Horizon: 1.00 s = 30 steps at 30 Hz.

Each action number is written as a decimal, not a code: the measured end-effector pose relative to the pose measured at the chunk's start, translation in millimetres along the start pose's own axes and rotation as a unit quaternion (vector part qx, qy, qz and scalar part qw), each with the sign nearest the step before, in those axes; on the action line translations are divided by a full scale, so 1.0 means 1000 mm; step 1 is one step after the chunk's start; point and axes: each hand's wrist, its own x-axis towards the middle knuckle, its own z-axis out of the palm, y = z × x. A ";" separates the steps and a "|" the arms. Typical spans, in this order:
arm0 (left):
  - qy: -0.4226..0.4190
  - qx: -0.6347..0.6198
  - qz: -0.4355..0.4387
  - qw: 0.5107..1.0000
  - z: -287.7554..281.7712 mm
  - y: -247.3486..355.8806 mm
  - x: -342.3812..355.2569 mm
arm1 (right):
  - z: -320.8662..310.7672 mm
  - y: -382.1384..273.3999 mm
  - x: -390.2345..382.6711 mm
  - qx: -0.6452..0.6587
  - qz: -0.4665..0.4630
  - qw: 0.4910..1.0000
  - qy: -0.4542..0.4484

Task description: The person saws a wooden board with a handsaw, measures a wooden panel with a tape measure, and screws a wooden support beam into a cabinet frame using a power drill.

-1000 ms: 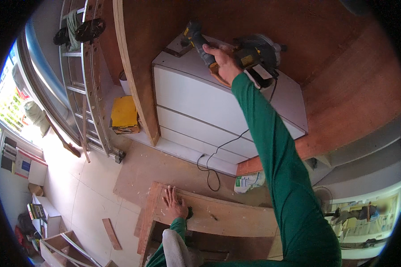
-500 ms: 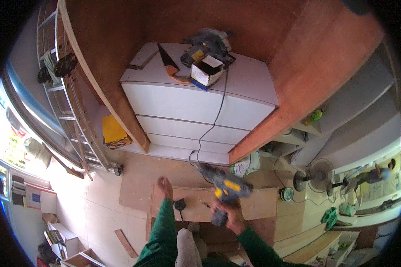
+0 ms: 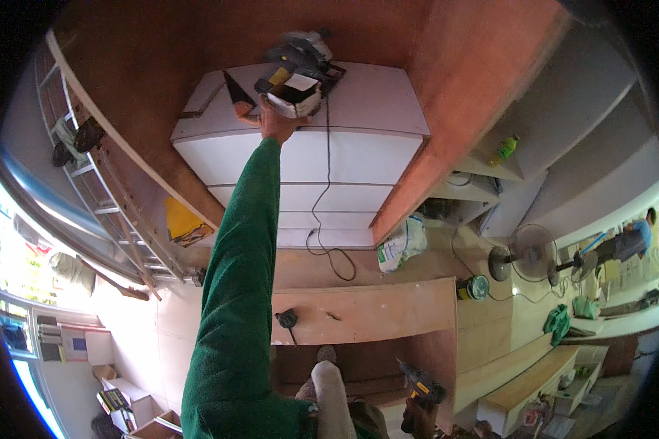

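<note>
My left hand (image 3: pixel 277 123), at the end of an outstretched green sleeve, grips the near side of a small open-topped cardboard box (image 3: pixel 297 102). The box sits on top of a white drawer cabinet (image 3: pixel 285 157); its inside is dark. Just left of my fingers lies a handsaw (image 3: pixel 239 95) with an orange handle. Behind the box rests a black-and-yellow circular saw (image 3: pixel 293 58), its cord trailing down the drawer fronts. Low in view, my right hand (image 3: pixel 419 415) is closed round the handle of a black-and-yellow cordless drill (image 3: pixel 423 385).
A wooden panel (image 3: pixel 373 296) lies before me, bearing a black tape measure (image 3: pixel 286 318). An aluminium ladder (image 3: pixel 95 183) leans at left. To the right stand a round tin (image 3: pixel 476 287), a white sack (image 3: pixel 403 245) and a fan (image 3: pixel 532 252). Another person (image 3: pixel 632 238) is at far right.
My left hand has reached from the wooden panel up to the box on the cabinet. My right hand has drawn the drill back, down and to the right. The view has shifted.
</note>
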 end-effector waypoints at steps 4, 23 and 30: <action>0.046 0.060 0.033 0.997 0.035 -0.013 0.021 | -0.007 0.024 -0.030 0.040 0.012 0.992 0.119; -0.077 -0.188 0.023 0.979 -0.079 0.033 -0.326 | -0.032 0.046 -0.022 0.029 -0.051 0.987 0.147; -0.283 -0.217 -0.115 0.927 -0.030 0.024 -0.557 | -0.028 0.053 -0.010 -0.033 -0.079 0.989 0.119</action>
